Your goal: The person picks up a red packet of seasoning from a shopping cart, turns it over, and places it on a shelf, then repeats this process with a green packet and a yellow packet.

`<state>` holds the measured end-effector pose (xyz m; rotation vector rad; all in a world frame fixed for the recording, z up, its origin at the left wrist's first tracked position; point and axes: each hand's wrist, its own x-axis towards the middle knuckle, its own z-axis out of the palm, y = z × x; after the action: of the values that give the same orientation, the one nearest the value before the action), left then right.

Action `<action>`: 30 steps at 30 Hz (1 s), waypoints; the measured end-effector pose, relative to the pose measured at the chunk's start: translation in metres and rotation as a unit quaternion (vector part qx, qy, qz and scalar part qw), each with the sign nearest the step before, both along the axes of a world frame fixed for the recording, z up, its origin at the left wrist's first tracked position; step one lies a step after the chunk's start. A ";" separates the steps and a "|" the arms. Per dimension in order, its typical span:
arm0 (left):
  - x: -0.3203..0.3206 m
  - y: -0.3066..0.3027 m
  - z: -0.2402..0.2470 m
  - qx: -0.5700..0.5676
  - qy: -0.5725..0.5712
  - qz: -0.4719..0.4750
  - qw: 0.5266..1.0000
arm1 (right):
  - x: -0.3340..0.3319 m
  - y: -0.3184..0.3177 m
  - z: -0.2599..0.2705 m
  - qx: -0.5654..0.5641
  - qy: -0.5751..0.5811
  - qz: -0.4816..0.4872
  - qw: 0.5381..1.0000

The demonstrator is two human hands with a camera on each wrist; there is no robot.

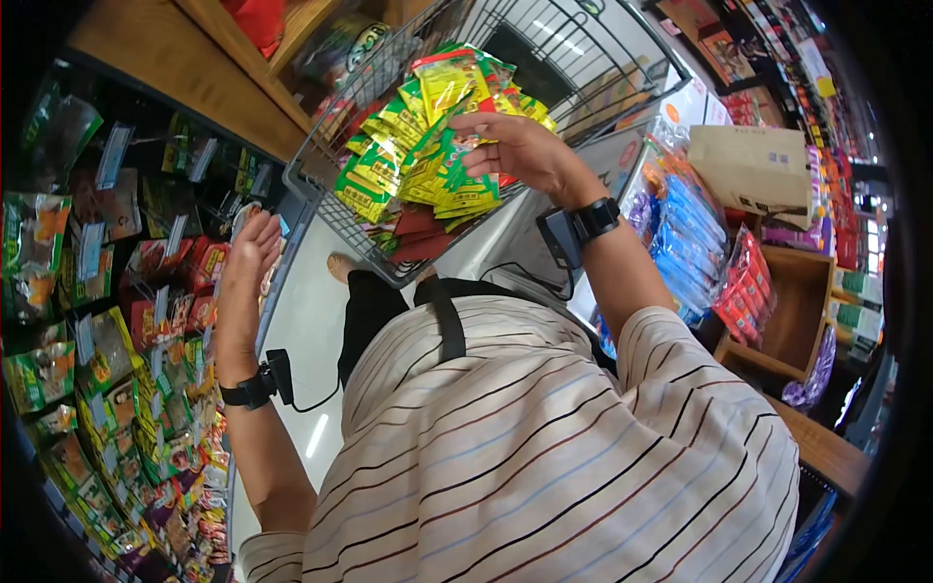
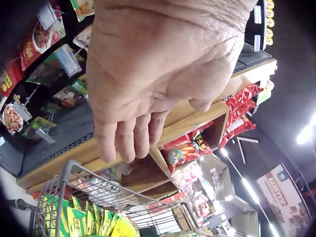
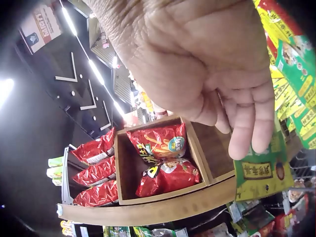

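Note:
In the head view, my left hand [image 1: 251, 253] is held up beside the shelf of hanging packets, holding nothing. The left wrist view shows the palm of that hand [image 2: 158, 74] with its fingers straight and together. My right hand [image 1: 525, 155] is over a heap of green and yellow packets [image 1: 374, 180] in the wire cart [image 1: 340, 219]. In the right wrist view, the fingers of this hand [image 3: 212, 74] are loosely extended in front of a green packet [image 3: 261, 173]; its upper part is hidden, and whether they touch is unclear.
A shelf of hanging packets [image 1: 117, 389] runs along the left. Right of the cart are blue bagged packets [image 1: 685, 233], a brown paper package [image 1: 748, 170] and a wooden box [image 1: 792, 301]. Red snack bags [image 3: 170, 177] stand in a wooden compartment in the right wrist view.

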<state>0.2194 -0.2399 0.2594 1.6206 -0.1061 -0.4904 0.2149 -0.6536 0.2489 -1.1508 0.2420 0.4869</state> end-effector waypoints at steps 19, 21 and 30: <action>0.020 -0.127 -0.027 0.162 -0.300 -0.149 0.928 | -0.011 0.036 0.024 0.094 -0.042 0.016 0.995; 0.020 -0.125 -0.022 0.145 -0.198 -0.075 0.967 | -0.014 0.041 0.034 0.080 -0.059 0.014 0.995; 0.025 -0.081 0.053 0.080 0.003 -0.162 0.984 | -0.017 0.057 0.059 -0.205 -0.270 -0.014 0.941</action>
<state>0.2442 -0.3213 0.3119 1.7671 -0.3371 -0.7701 0.1983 -0.5963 0.3078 -1.6398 -0.1276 0.0769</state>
